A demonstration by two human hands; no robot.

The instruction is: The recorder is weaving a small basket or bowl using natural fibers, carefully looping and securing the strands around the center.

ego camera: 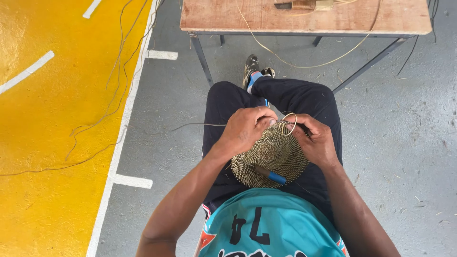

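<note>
A round woven disc of tan fibre rests on my lap, over black trousers. My left hand grips the disc's far edge, fingers curled around the rim and a strand. My right hand holds the right side of the rim, pinching a thin looped strand at the top. A small tool with a blue handle lies on the near part of the disc. A long strand trails off to the left.
A wooden table with metal legs stands just ahead, a bundle of fibre and loose strands on it. Thin strands trail over the yellow painted floor at left. Grey concrete lies to the right. My shoes sit under the table.
</note>
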